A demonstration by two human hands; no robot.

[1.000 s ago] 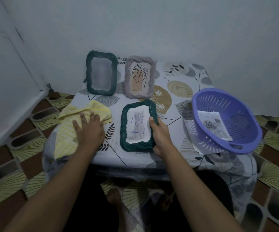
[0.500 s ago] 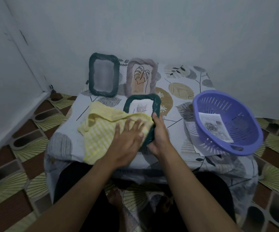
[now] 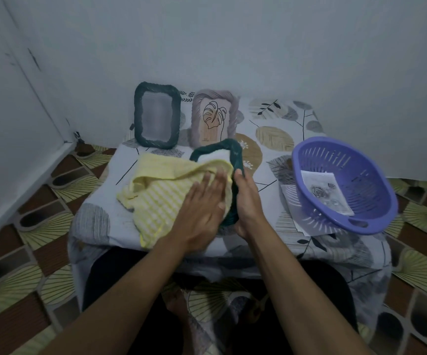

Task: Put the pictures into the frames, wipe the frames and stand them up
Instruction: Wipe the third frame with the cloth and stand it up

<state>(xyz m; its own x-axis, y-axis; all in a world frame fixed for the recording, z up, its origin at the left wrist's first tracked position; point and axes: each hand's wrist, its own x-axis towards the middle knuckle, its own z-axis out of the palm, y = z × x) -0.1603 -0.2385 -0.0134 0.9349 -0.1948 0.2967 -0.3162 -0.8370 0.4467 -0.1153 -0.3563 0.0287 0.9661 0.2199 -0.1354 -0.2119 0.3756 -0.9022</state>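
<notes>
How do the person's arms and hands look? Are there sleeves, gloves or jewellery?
The left forearm and the right forearm are bare up to the picture's edge; no sleeve shows. The left hand and the right hand wear no gloves. I see no watch, bracelet or ring in this dim light.

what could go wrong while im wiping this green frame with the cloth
The green frame you are wiping ends right in front of the standing mauve frame; a long forward stroke of the yellow cloth under your left hand could tip it. Only your right hand grips the green frame's edge, so hard wiping might slide it loose.
</notes>
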